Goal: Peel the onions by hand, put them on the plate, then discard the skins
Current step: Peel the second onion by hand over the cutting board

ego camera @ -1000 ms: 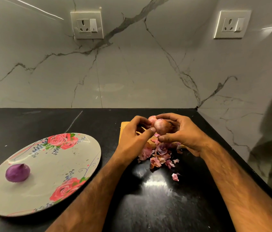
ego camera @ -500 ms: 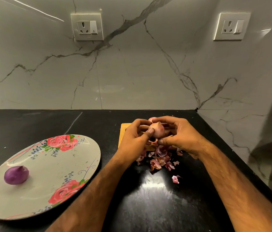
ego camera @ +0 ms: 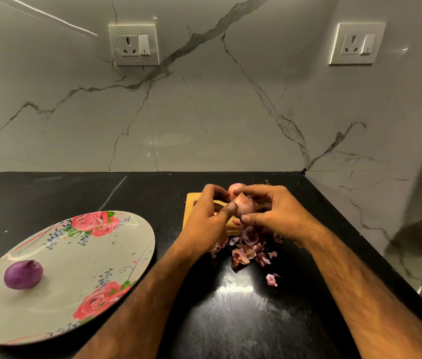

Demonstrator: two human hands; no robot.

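Left thumb tip is pressing on the near-left side of the pinkish onion. The right thumb is sitting under its lower edge and the right index finger is curling over the top. So the onion is getting pinched right between the two sets of fingers, up off the counter. The left hand is closing in on it from the left with the other fingers bent behind, and the right hand is wrapping it from the right, so both are gripping the same onion. It's too blurry there to tell if any skin is lifting under the thumb.

Just behind the fingertips a second onion is peeking out. A small wooden board is lying under and behind the hands, mostly covered by them.

Right below the hands, a pile of skins is lying on the black counter, with one stray scrap sitting a bit nearer the camera.

Well off to the left, the floral plate is sitting with one purple onion on its near-left part, looking bare of papery skin.

Two wall sockets are showing up on the marble wall behind.
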